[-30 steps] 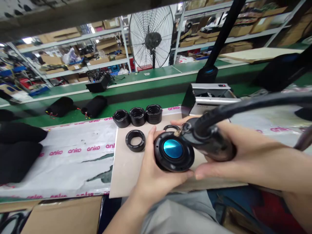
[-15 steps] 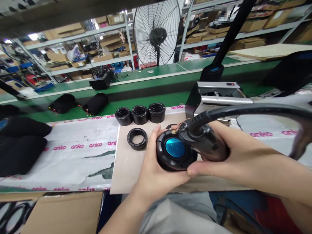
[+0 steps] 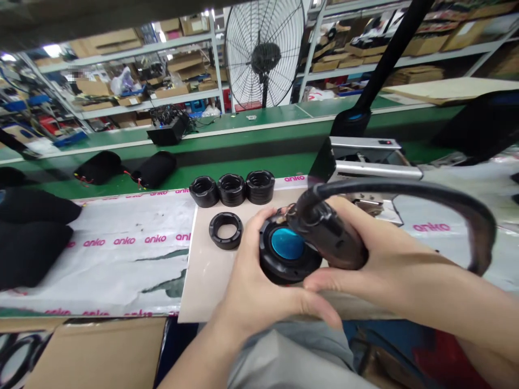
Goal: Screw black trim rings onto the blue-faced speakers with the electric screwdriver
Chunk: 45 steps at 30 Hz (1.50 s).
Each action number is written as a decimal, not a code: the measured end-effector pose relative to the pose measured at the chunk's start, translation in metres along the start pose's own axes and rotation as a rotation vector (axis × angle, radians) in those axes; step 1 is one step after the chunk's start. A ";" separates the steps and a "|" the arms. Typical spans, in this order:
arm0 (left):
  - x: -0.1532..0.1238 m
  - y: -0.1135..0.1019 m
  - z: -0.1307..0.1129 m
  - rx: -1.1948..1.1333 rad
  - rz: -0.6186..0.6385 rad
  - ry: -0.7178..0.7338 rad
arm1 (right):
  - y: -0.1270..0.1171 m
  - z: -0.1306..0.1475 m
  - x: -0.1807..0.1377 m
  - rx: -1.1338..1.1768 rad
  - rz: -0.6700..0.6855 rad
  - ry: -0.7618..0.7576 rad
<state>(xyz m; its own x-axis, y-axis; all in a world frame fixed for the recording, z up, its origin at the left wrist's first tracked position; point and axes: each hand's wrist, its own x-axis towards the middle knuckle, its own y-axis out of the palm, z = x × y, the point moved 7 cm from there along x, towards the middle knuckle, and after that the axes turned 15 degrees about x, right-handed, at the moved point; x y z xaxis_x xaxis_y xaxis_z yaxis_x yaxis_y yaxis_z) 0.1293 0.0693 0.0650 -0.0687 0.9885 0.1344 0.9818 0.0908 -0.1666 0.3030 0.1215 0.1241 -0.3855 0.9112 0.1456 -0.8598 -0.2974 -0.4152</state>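
Observation:
My left hand (image 3: 255, 286) is closed around a round black housing (image 3: 270, 265) with a shiny blue disc (image 3: 287, 243) set in its top. Its thumb stretches out below the housing. In my right hand (image 3: 365, 254) is a black corded electric screwdriver (image 3: 334, 237), held at a tilt over the housing's right side. Its thick cable (image 3: 389, 186) arches off to the right, and its tip is hidden. Just left of the left hand lies a black ring (image 3: 226, 230). Behind it stand three stacks of black rings, the nearest to my hands being the right stack (image 3: 260, 187).
A beige board (image 3: 203, 281) lies under the rings. To the left are several black fabric-covered cylinders (image 3: 154, 169). A silver machine (image 3: 373, 167) stands behind my right hand. Farther back are a large fan (image 3: 265, 56) and shelves of boxes. A cardboard box (image 3: 97, 351) sits front left.
The screwdriver and my right hand have shifted slightly left. My left thumb has stretched out to the right, below the right thumb. The housing is still held.

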 end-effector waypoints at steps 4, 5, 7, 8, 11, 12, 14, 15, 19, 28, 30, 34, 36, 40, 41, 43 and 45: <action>0.000 0.001 0.003 0.075 -0.108 0.036 | -0.024 -0.016 -0.004 0.294 -0.037 0.076; -0.001 0.000 0.004 0.121 -0.135 0.057 | -0.039 -0.019 -0.005 0.418 -0.169 0.057; -0.003 -0.003 0.003 0.193 -0.163 0.094 | -0.068 -0.023 -0.013 0.652 -0.480 -0.091; -0.004 -0.004 0.003 0.214 -0.165 0.105 | -0.078 -0.025 -0.020 0.725 -0.605 -0.185; -0.004 -0.007 0.000 0.240 -0.144 0.101 | -0.081 -0.035 -0.033 0.761 -0.683 -0.300; -0.003 -0.008 -0.002 0.250 -0.143 0.090 | -0.077 -0.041 -0.036 0.749 -0.660 -0.286; -0.002 -0.010 -0.005 0.296 -0.155 0.058 | -0.070 -0.054 -0.044 0.739 -0.627 -0.278; -0.002 -0.011 -0.007 0.326 -0.164 0.041 | -0.067 -0.060 -0.048 0.742 -0.611 -0.289; 0.003 -0.008 -0.014 0.369 -0.192 0.039 | -0.058 -0.077 -0.048 0.780 -0.434 -0.323; 0.025 0.032 -0.011 0.258 0.005 0.161 | -0.109 -0.011 -0.010 0.759 -0.675 -0.482; 0.028 0.033 -0.009 0.267 0.034 0.145 | -0.116 0.000 0.003 0.725 -0.731 -0.503; 0.029 0.032 -0.008 0.277 0.061 0.136 | -0.111 -0.005 0.027 0.665 -0.697 -0.400; 0.027 0.031 -0.009 0.264 0.050 0.139 | -0.107 -0.011 0.031 0.620 -0.697 -0.333; 0.024 0.032 -0.008 0.234 0.022 0.151 | -0.100 -0.017 0.033 0.607 -0.661 -0.268; 0.024 0.032 -0.008 0.230 0.022 0.152 | -0.099 -0.019 0.033 0.615 -0.649 -0.260; 0.024 0.033 -0.007 0.220 0.029 0.146 | -0.098 -0.021 0.033 0.649 -0.620 -0.255; 0.025 0.034 -0.005 0.201 0.043 0.137 | -0.096 -0.022 0.032 0.712 -0.580 -0.268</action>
<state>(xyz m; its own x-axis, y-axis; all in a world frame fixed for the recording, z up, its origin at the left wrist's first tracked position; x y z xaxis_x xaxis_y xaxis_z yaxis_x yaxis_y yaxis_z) 0.1616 0.0960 0.0680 0.0102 0.9677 0.2518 0.9273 0.0850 -0.3644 0.3805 0.1859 0.1489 0.1764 0.9020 0.3942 -0.9091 -0.0042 0.4166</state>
